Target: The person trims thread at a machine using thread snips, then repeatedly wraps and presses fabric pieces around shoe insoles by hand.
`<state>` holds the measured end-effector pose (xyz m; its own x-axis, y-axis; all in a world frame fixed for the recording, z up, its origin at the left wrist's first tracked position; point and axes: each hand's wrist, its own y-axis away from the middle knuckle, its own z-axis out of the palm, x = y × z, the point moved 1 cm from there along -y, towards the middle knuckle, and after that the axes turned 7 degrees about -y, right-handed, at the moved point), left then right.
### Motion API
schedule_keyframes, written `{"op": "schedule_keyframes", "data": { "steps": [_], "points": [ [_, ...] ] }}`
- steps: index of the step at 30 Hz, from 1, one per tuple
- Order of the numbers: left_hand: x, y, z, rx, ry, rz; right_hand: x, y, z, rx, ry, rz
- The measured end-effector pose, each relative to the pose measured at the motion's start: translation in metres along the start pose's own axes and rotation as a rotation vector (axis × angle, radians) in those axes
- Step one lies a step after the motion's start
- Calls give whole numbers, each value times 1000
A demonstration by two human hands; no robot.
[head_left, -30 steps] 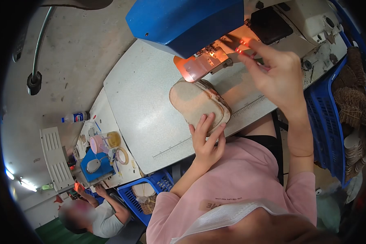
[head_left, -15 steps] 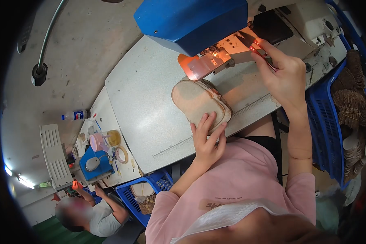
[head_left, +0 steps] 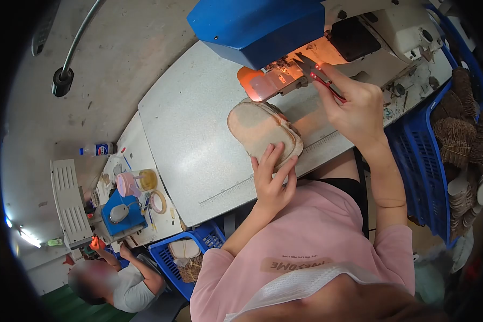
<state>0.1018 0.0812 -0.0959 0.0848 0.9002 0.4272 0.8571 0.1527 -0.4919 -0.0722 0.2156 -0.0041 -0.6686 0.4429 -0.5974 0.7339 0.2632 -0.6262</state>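
Observation:
Thread snips (head_left: pixel 327 86) with red handles are pinched in my right hand (head_left: pixel 351 102), their dark blades spread and pointing at the lit needle area of a blue-and-white sewing machine (head_left: pixel 263 32). My left hand (head_left: pixel 273 185) lies with fingers apart on the near end of a stack of pale, sole-shaped pieces (head_left: pixel 257 126). The stack rests on the white table (head_left: pixel 182 139), just below the machine's lit arm (head_left: pixel 263 86). Brownish edges show along the right side of the stack.
At the right, a blue basket (head_left: pixel 421 177) holds bundled brown pieces (head_left: pixel 456 142). Another blue basket (head_left: pixel 169 268) stands at the lower left, near a co-worker (head_left: pixel 129 284). A pink cup (head_left: pixel 127 184), tape roll (head_left: pixel 158 202) and bottle (head_left: pixel 97 149) are at the left.
The snips in my right hand have moved left, nearer the needle area, and their blades now show clearly. My left hand stays on the stack. The view has shifted slightly.

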Motion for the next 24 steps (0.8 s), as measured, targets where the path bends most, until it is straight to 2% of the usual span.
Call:
{"op": "schedule_keyframes", "data": {
  "steps": [3, 9, 15, 18, 21, 24],
  "points": [
    [0, 0, 0, 2, 7, -4, 8, -5, -4, 31, 74, 53],
    [0, 0, 0, 1, 15, -8, -1, 1, 3, -8, 57, 14],
    [0, 1, 0, 13, 21, -8, 5, -3, -1, 42, 149, 103],
    [0, 0, 1, 15, 25, -12, -1, -2, 3, 70, 36, 26],
    [0, 0, 0, 12, 26, -11, -3, 1, 12, -4, 18, -4],
    [0, 0, -1, 6, 32, -9, 4, -4, 9, 31, 77, 69]
  ]
}}
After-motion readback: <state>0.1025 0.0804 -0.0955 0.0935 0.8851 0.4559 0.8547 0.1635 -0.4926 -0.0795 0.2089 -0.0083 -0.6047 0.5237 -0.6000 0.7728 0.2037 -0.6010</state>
